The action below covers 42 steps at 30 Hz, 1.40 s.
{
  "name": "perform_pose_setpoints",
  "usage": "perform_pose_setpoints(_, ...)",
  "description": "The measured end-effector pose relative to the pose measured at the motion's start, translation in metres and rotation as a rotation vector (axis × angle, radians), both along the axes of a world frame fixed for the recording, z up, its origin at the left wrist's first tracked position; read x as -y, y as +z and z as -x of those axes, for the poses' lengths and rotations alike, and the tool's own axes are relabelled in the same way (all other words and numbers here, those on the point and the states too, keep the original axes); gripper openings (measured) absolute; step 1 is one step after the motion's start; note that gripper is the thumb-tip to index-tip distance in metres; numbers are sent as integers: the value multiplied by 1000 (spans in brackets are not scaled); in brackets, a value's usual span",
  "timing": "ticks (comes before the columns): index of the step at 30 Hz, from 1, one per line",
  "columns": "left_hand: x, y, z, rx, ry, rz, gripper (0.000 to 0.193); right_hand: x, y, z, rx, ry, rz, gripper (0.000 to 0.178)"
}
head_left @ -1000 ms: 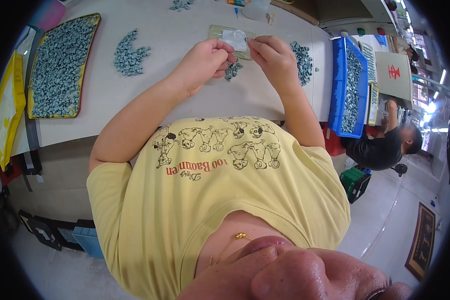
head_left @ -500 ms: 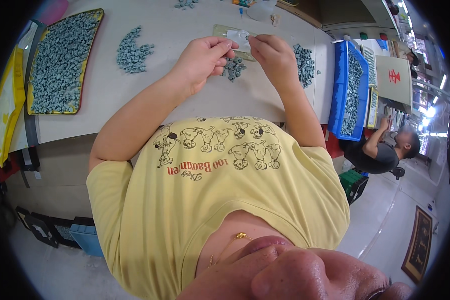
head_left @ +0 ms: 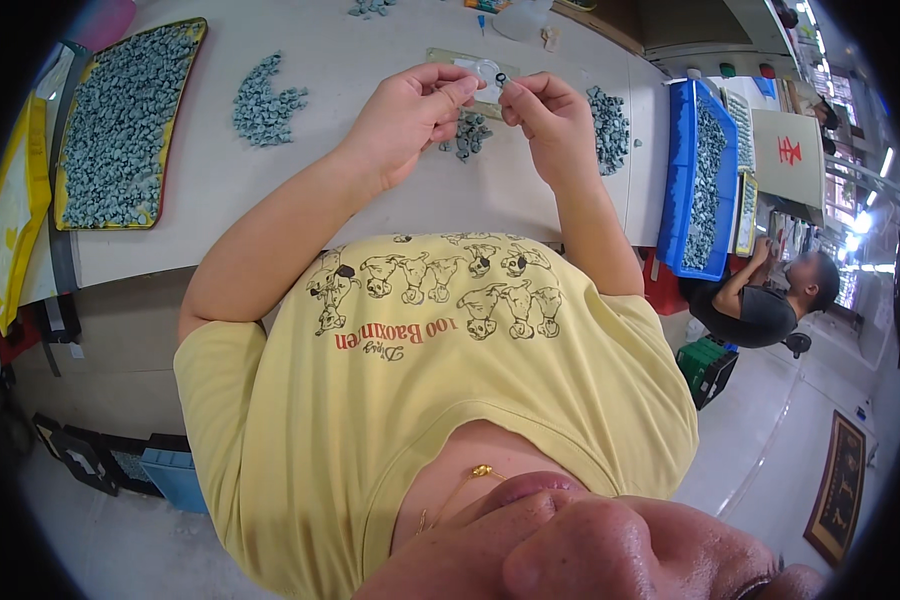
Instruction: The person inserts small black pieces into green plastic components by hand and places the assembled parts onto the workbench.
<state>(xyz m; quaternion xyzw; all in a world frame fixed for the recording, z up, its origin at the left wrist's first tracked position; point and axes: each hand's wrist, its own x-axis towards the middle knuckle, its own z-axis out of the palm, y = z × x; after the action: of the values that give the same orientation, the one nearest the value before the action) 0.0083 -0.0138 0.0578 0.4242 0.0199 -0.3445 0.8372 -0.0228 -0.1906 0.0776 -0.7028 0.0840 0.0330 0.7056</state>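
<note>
Grey small parts point(head_left: 467, 133) lie heaped on the white table point(head_left: 300, 170), at 6 o'clock just below both hands. Since 1 second ago the left hand point(head_left: 410, 115) and right hand point(head_left: 545, 115) have drawn closer, fingertips pinched together on a tiny dark ring point(head_left: 501, 82), so fitting looks underway.

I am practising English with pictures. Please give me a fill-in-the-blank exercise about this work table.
1. Both hands pinch a small black ____ above the table.
2. The tray at the right hand's side is ____.
3. The tray with the yellow rim lies on the left hand's side, full of ____ pieces.

Missing words: ring; blue; grey
</note>
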Motion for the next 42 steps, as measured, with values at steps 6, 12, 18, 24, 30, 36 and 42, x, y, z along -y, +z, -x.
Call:
perform_pose_setpoints(6, 0, 2, -1, -79, 47, 50, 19, -5, -14, 1, 187, -41, 216, 10)
perform_pose_setpoints(12, -1, 2, -1, -161, 7, 56, 16, -13, -5, 1, 681, -9, 774, 11)
perform_pose_setpoints(18, -2, 4, 0, -153, -85, 29, 25, -15, -12, -2, 976, 4, 947, 18)
perform_pose_setpoints(24, -1, 6, 1, -105, -94, -15, 24, -16, -13, -4, 1077, 43, 1022, 21)
perform_pose_setpoints(30, -1, 5, 4, -76, -76, -13, 23, -19, -14, -4, 1101, 63, 1030, 22)
perform_pose_setpoints(36, 4, 0, 10, 66, 22, -104, 24, -24, -21, -5, 1144, 42, 988, 21)
perform_pose_setpoints(42, 4, -7, 12, 548, 174, -354, 27, -24, -19, 0, 1021, 3, 776, 20)
